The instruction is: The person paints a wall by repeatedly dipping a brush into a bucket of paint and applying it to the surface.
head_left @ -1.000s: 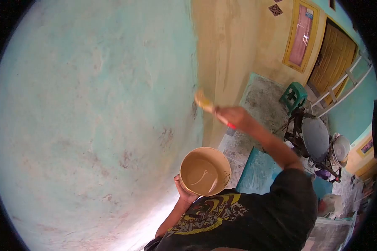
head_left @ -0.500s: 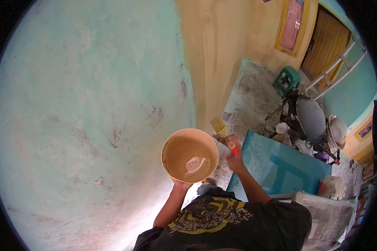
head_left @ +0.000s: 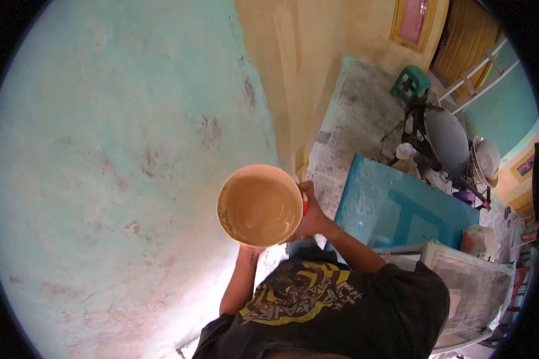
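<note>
2 hands busy: left hand [head_left: 249, 250] grasps paint bucket [head_left: 259, 206]; right hand [head_left: 312, 216] clenches brush [head_left: 302, 173] beside rim.

Your left hand [head_left: 247, 249] was raised in front of your chest, palm up and mostly hidden from view, with the forearm rising almost straight from the bent elbow. Your right hand [head_left: 313, 216] sat just beside it at the same height, fingers curled tight in a grip (knuckles turned outward), the wrist bent inward and the forearm angling back toward your shoulder.
</note>
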